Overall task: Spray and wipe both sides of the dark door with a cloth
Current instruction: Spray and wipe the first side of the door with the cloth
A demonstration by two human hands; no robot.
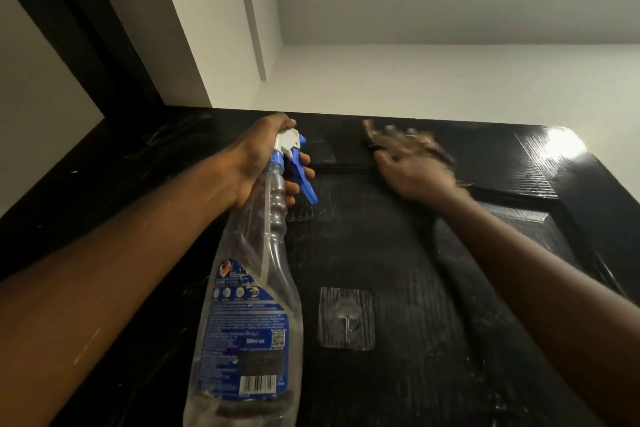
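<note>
The dark door (398,236) fills the lower half of the view, seen from below toward its top edge. My left hand (263,156) grips the neck of a clear spray bottle (249,315) with a blue and white trigger head, held up against the door. My right hand (412,170) is blurred near the door's top. It presses a brownish cloth (391,135) against the upper panel. The cloth is mostly hidden by the blur and my fingers.
A clear adhesive hook (346,317) is stuck on the door below my hands. The black door frame (86,45) runs up at the left. White wall and ceiling (415,28) lie beyond the door top. A light glare (557,146) shows at the door's upper right corner.
</note>
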